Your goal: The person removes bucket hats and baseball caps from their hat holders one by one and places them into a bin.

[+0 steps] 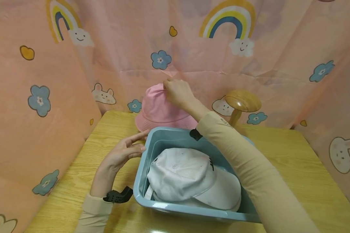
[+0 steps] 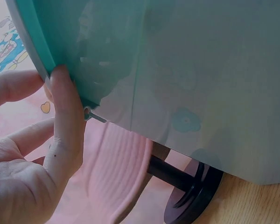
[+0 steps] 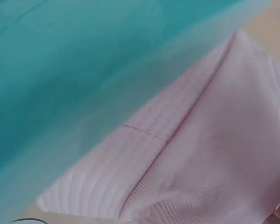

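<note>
My right hand [image 1: 178, 92] pinches the crown top of a pink bucket hat [image 1: 156, 105], behind the basin. The right wrist view shows the hat's stitched brim [image 3: 144, 140] close up; only a bit of the hand appears at its right edge. A white baseball cap [image 1: 180, 174] lies in the blue plastic basin [image 1: 143, 168], its visor toward the right. At the basin's back-left corner, my left hand [image 1: 123, 152] holds the rim between thumb and fingers. Beneath the hat, the left wrist view shows a black stand [image 2: 175, 175] with a round base.
A wooden stand with a mushroom-shaped top [image 1: 242, 100] is at the back right. All this is on a wooden table [image 1: 285, 155]. Behind and at both sides hangs a pink printed curtain [image 1: 128, 38]. My right forearm crosses over the basin's right side.
</note>
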Tool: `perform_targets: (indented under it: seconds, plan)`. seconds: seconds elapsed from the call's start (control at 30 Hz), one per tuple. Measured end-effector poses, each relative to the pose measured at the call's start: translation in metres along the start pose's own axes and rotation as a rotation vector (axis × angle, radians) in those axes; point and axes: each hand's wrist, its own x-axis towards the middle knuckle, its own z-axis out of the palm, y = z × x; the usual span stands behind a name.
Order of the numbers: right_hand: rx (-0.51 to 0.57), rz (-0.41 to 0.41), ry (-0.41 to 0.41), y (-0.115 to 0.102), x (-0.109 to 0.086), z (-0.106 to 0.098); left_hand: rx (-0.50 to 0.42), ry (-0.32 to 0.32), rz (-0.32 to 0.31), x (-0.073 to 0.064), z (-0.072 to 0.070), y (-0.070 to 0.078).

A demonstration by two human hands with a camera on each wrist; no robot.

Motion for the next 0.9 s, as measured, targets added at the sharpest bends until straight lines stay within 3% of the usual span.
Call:
perform_targets:
  seconds: [0.27,0.6,0.73,0.9]
  plan:
    - [0.116,0.033,0.052,0.009,0.002,-0.006,0.007,-0.006,0.007,0.0,0.0,-0.002]
    - [0.306,0.156,0.11,0.016,0.003,-0.022,-0.001,-0.023,0.005,0.0,0.001,0.0]
    - [0.334,0.163,0.179,0.018,0.005,-0.032,0.003,-0.015,0.006,0.0,0.001,0.0]
    - [0.341,0.16,0.203,0.019,0.004,-0.041,0.002,-0.012,0.006,0.0,0.001,0.001]
